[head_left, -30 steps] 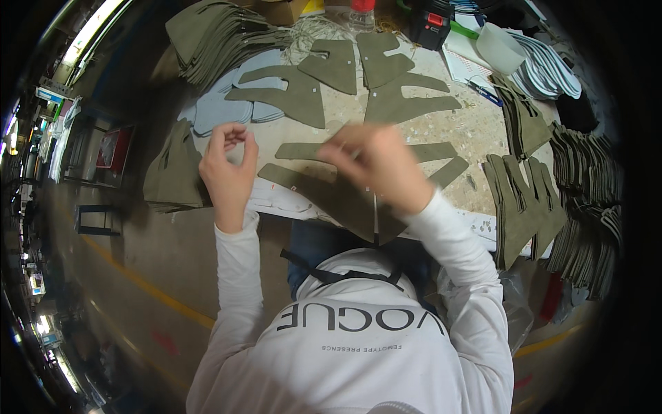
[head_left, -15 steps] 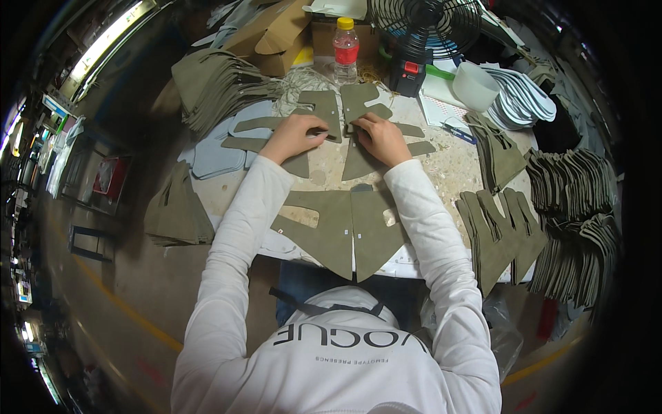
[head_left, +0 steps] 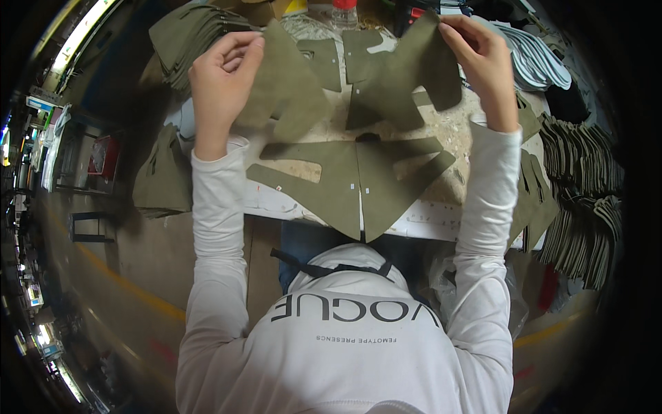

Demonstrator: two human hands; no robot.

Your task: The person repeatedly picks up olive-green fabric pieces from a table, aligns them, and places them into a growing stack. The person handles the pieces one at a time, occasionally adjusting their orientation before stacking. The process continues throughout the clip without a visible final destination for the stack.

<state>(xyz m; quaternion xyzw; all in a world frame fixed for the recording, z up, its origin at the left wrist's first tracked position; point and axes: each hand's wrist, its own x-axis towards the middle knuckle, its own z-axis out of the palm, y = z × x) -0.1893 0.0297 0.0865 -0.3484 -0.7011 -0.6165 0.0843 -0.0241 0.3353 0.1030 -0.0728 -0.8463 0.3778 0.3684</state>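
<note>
Between thumb and fingers, my left hand (head_left: pixel 224 83) pinches the tip of an olive-green cut piece (head_left: pixel 293 86), which hangs raised above the table and is slightly blurred. My right hand (head_left: pixel 483 58) grips the tip of a matching olive-green piece (head_left: pixel 407 65), also lifted. Nearer me, two mirrored olive-green pieces with slots, a left one (head_left: pixel 334 169) and a right one (head_left: pixel 386 183), lie flat and side by side. Each bears a small white mark. Behind the raised pieces, more olive-green pieces (head_left: pixel 323 63) lie on the table, partly covered from view.
The worn, stained table (head_left: pixel 452 141) has a white front edge. Stacked olive-green pieces stand at the back left (head_left: pixel 186 38), the left edge (head_left: pixel 163 176) and far right (head_left: pixel 583 159). Pale grey-blue pieces (head_left: pixel 531 55) and a red-labelled bottle (head_left: pixel 344 14) are at the back.
My hands have risen from the table and spread apart, each now holding up an olive-green piece. The view has tilted, so the fan is out of sight.
</note>
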